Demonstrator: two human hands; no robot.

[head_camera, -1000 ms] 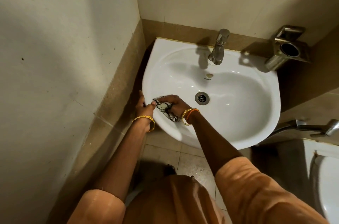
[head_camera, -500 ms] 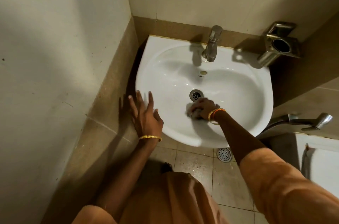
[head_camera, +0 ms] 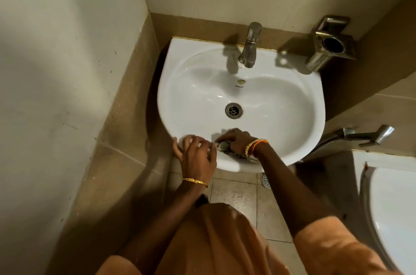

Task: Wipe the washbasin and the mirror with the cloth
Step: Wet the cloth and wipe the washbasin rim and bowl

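The white washbasin (head_camera: pixel 281 103) hangs in a corner, with a metal drain (head_camera: pixel 234 110) at its middle and a steel tap (head_camera: pixel 249 46) at the back. My right hand (head_camera: pixel 236 139) grips a small patterned cloth (head_camera: pixel 225 146) against the near inner wall of the basin, just inside the front rim. My left hand (head_camera: pixel 195 155) rests on the front left rim with its fingers spread and loosely bent, right beside the cloth. The cloth is mostly hidden under my right hand. No mirror is in view.
A steel holder (head_camera: pixel 331 44) is fixed to the wall at the back right of the basin. A metal handle (head_camera: pixel 369 134) sticks out at the right, above a white toilet (head_camera: pixel 394 207). Walls close in at the left and back. A floor drain (head_camera: pixel 266 181) lies below the basin.
My right hand has drawn the cloth from beside the drain back to the front inner wall. My left hand has moved from the wall side onto the front left rim, next to the cloth.
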